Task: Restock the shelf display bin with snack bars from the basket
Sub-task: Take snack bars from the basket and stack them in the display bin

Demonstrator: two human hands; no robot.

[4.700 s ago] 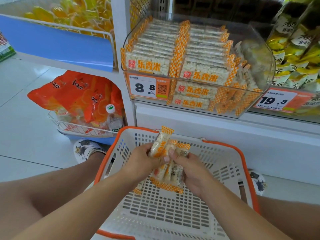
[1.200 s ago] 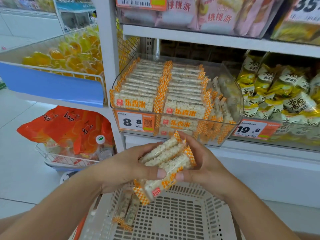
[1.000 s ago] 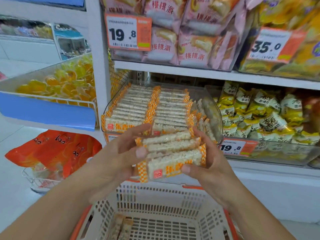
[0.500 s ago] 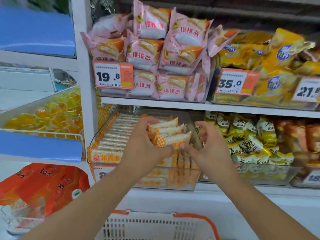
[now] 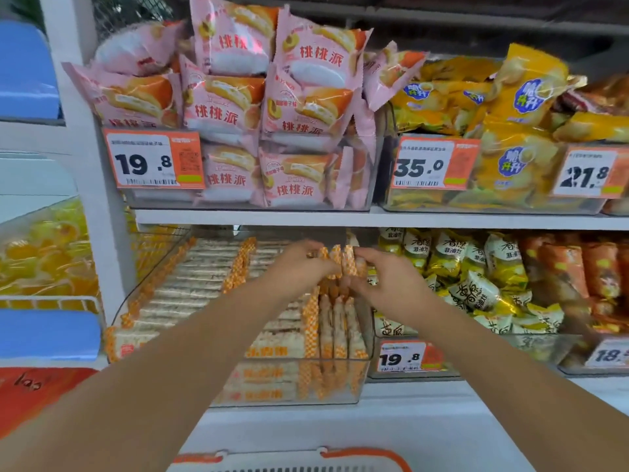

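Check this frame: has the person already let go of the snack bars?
No, both the left hand and right hand grip the snack bars above the display bin.

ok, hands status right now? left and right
Left hand: gripping the bundle of snack bars over the display bin.
Right hand: pinching the same bundle from the other side.

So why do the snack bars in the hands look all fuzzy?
Head view: the hands are moving, so the held snack bars, left hand and right hand smear; the pink pie packs above stay sharper, and shelf edges bend from the wide lens.
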